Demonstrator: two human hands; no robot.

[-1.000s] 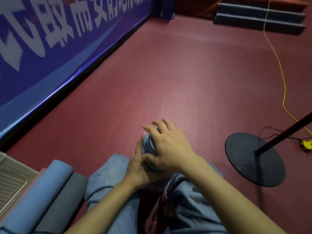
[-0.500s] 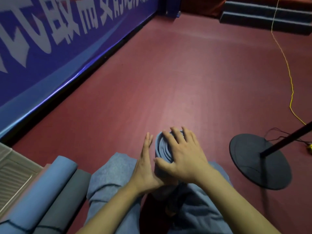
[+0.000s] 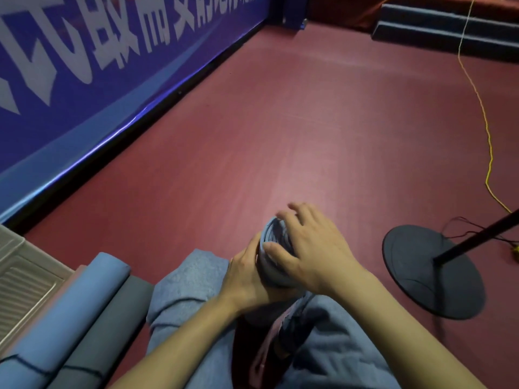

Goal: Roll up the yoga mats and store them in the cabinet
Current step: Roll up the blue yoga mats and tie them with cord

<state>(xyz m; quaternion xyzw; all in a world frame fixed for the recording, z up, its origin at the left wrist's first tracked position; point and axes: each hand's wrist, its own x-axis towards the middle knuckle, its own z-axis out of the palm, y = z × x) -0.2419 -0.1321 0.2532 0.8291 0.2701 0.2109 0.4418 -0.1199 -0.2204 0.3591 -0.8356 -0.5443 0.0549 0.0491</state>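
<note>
1. Head view, lower centre: we see a rolled mat (image 3: 273,242) standing on end between the knees of a person in jeans (image 3: 191,284), its spiral end facing up.
2. The left hand (image 3: 247,279) wraps the roll's left side, fingers curled around it.
3. The right hand (image 3: 311,256) lies over the top end, fingers spread and only lightly bent, the thumb pressing the roll's near edge. The fingertips are blurred, so we cannot say whether they all touch the mat.
4. Lower left of the frame: a blue roll (image 3: 70,318) and a grey roll (image 3: 104,338) lie side by side, touching, beside the person's left leg.
5. Left edge: a pale ribbed tray (image 3: 19,279) sits just beside the blue roll.
6. Right side: a black round stand base (image 3: 421,265) rests on the red floor (image 3: 280,122), with a dark pole (image 3: 477,240) rising toward the right edge.
7. A yellow cord (image 3: 483,113) runs down the floor from the upper right.
8. Upper left: a blue banner (image 3: 84,80) with white characters lines the wall.
</note>
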